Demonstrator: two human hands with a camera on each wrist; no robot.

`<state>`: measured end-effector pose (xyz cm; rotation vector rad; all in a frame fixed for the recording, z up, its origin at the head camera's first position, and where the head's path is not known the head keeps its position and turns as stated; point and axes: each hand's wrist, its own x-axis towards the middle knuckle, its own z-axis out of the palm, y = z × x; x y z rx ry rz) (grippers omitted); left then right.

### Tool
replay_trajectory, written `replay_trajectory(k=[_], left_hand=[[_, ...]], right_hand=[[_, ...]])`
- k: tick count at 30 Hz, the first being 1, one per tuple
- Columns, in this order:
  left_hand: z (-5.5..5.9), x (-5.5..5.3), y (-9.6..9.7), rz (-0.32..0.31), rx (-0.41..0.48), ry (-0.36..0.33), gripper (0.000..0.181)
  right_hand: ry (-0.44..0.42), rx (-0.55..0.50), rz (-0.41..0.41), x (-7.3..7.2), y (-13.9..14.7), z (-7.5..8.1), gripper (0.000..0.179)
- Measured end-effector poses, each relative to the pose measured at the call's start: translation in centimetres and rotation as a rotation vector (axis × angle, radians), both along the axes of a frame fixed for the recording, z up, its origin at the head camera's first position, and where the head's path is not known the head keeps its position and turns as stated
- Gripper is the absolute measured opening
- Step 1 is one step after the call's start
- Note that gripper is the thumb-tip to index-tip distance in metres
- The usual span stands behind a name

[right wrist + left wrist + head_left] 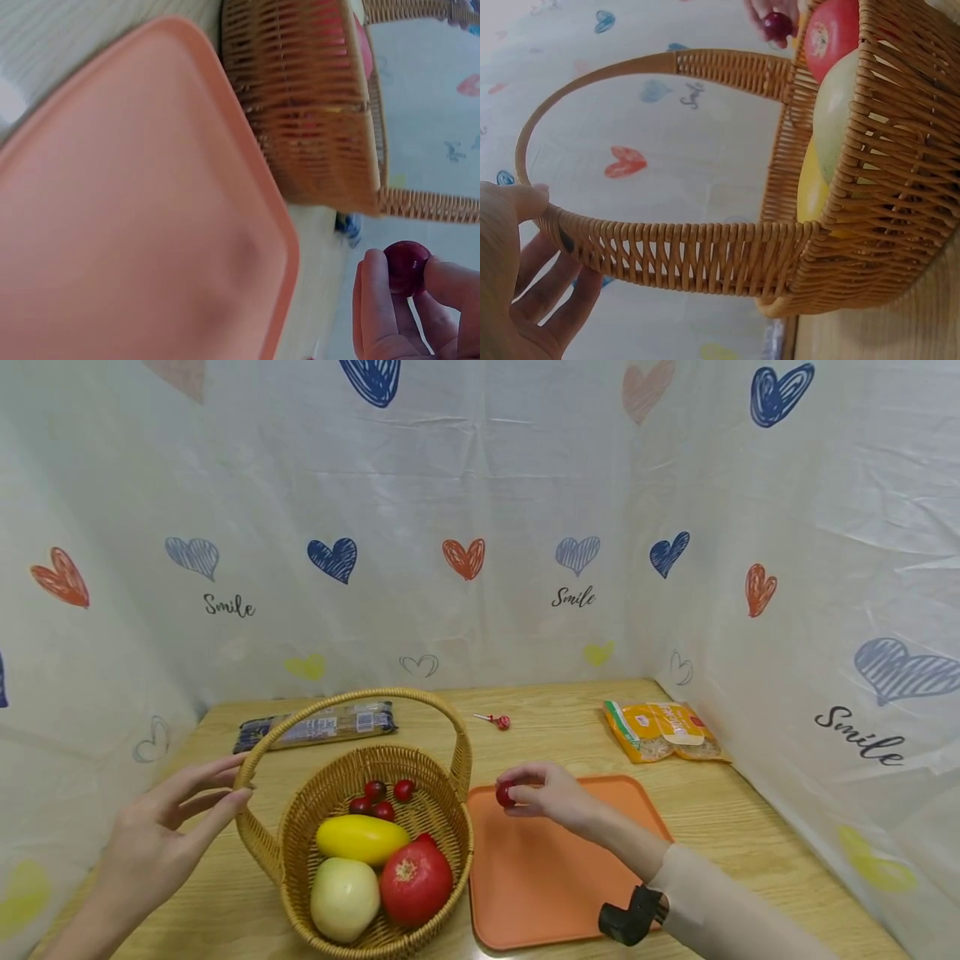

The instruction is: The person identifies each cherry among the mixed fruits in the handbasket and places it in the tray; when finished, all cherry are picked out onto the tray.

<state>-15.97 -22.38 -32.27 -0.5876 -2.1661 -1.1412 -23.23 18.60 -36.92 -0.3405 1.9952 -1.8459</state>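
A wicker basket [300,793] with a tall arched handle [682,244] stands left of centre. Inside it lie several dark red cherries [383,810], a yellow mango-like fruit [362,838], a pale green round fruit [344,899] and a red pomegranate [416,883]. My left hand [161,831] holds the handle's left side, thumb on one side and fingers on the other in the left wrist view. Between thumb and fingertips, my right hand [555,797] pinches one cherry [406,267], above the orange tray [540,885] and just right of the basket's rim.
A lollipop [501,722] lies on the table behind the tray. Behind the basket is a long clear package [322,725] with dark ends. An orange and green food bag [663,731] sits at the back right. Heart-printed curtains [480,527] enclose the table.
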Motion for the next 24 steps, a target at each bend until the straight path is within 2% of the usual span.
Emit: replay_trajectory(k=[7, 12, 24], left_hand=[[-0.1, -0.1, 0.0, 0.001, -0.001, -0.002, 0.047], [-0.1, -0.1, 0.0, 0.009, 0.0, -0.009, 0.047], [-0.2, -0.1, -0.1, -0.01, -0.003, -0.001, 0.048]], right_hand=[[0.001, 0.013, -0.069, -0.8, 1.3, -0.3, 0.031], [0.013, 0.013, -0.086, -1.2, 1.3, -0.7, 0.03], [0.048, 0.089, -0.106, -1.4, -0.4, -3.8, 0.028]])
